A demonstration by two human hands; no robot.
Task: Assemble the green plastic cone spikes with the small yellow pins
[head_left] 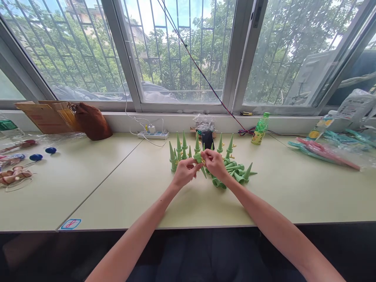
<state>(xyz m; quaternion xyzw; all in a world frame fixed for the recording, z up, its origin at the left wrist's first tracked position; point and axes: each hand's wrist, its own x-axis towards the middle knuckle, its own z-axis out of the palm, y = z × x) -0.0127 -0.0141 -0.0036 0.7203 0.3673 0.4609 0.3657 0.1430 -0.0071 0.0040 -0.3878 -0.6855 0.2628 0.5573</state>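
Note:
My left hand [185, 172] is closed around a green plastic watering spike [197, 157], with its wide end up and its tip pointing down to the right. The fingers of my right hand [215, 163] are pinched against its side, at a small yellow valve [203, 161] that they partly cover. Upright green spikes [172, 156] stand in a group behind and left of my hands. More stand behind my right hand, some with yellow valves [234, 146] sticking out. A heap of loose green spikes [235, 170] lies just right of my right hand.
Behind the spikes are a dark phone [207, 140], a white power strip [153, 135] and a green drink bottle [260, 129]. A brown pouch [92, 121] and cardboard [44, 117] stand at the back left. Plastic-wrapped items [329, 152] lie right. The table's front edge [205, 227] runs below my forearms.

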